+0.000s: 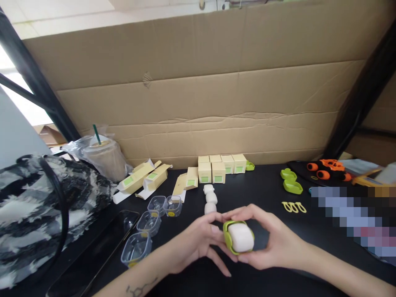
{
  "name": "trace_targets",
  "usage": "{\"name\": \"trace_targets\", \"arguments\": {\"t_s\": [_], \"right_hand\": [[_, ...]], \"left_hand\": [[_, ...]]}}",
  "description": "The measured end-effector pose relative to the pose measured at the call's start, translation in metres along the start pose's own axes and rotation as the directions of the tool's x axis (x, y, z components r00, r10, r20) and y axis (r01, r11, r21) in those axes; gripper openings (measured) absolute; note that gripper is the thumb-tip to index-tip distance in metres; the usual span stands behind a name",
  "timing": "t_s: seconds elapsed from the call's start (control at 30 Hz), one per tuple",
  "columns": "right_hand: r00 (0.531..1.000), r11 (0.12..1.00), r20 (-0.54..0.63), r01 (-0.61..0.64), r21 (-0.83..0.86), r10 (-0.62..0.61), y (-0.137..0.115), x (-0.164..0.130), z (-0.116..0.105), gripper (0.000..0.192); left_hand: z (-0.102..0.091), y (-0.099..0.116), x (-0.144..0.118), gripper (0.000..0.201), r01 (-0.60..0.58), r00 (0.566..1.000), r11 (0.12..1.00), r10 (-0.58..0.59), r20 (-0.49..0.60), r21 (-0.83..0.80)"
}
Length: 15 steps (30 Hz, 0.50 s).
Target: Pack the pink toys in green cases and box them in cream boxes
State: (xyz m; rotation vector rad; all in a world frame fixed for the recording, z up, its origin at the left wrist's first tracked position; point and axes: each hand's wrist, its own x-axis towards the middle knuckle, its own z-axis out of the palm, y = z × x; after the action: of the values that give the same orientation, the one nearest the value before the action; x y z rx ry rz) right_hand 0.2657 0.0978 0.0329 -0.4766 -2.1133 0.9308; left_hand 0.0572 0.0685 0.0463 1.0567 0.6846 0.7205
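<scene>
Two bare hands meet above a black table (266,185), together holding a small white case (241,237) wrapped in a green cover (228,241). The left hand (198,243) closes its thumb and fingers on the case's left edge, touching the green rim; the right hand (278,243) cups it from the right and beneath, with a finger curled over the top. Both grips are clamped on the case, not loose. The case sits at the centre front of the view, just above the tabletop, its broad white face turned up towards the camera and its longer side running roughly left to right, tilted slightly. Just behind the hands lies a short row of three white cases (210,199). To the left stand four clear plastic trays (149,222). Further back a cluster of pale yellow boxes (221,167) lines a cardboard wall (201,90). Two loose green covers (291,181) and yellow clips (293,207) lie to the right, well apart from the hands. A bagged iced drink (105,159) stands far left.
</scene>
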Motion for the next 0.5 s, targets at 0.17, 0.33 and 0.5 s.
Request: {"name": "trace_targets", "arguments": {"t_s": [0.17, 0.33, 0.5], "right_hand": [[0.973, 0.960, -0.172, -0.104, 0.259, 0.152, -0.002, 0.005, -0.010, 0.038], [0.939, 0.942, -0.201, -0.227, 0.246, 0.279, 0.004, 0.015, -0.022, 0.036], [0.915, 0.909, -0.168, -0.312, 0.278, 0.365, 0.010, 0.017, -0.019, 0.043]], "left_hand": [[-0.020, 0.056, -0.024, 0.030, -0.122, 0.971, 0.593, 0.238, -0.029, 0.796], [-0.065, 0.072, -0.039, 0.039, 0.299, 0.884, -0.174, 0.422, -0.203, 0.938], [-0.088, 0.059, -0.035, 0.044, 0.437, 0.876, -0.343, 0.372, -0.307, 0.831]]}}
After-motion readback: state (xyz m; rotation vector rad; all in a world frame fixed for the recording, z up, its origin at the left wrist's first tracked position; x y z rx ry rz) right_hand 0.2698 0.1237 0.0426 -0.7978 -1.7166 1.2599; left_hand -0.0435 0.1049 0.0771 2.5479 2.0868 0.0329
